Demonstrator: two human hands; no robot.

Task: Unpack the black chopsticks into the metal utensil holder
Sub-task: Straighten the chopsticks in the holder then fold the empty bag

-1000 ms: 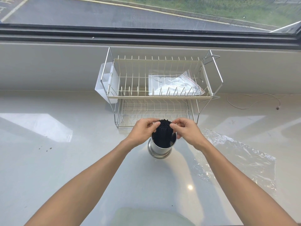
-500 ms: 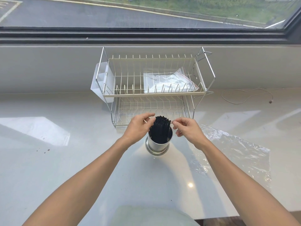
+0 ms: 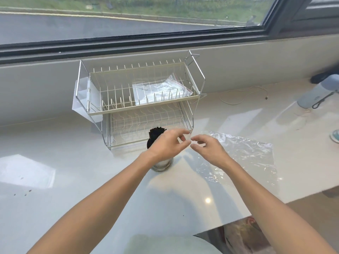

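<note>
The black chopsticks (image 3: 157, 133) stand bundled upright in the metal utensil holder (image 3: 162, 164), which sits on the pale worktop (image 3: 77, 180) just in front of the wire dish rack (image 3: 139, 99). Only the chopstick tips and the holder's lower rim show; the rest is hidden behind the left hand (image 3: 166, 143).

The left hand hovers in front of the holder with its fingers loosely extended toward the right, holding nothing that can be seen. The right hand (image 3: 207, 149) is just to the right of the holder, above the worktop, fingers relaxed and slightly curled, thumb and forefinger close together; whether anything thin is caught between them cannot be told. The fingertips of the two hands nearly meet.

To the right of the holder a sheet of clear plastic wrap (image 3: 242, 156) lies crumpled flat on the worktop. A clear zip bag (image 3: 161, 89) rests in the rack's upper tier, behind the holder. A thin white cable (image 3: 244, 94) lies well to the right of the rack.
</note>
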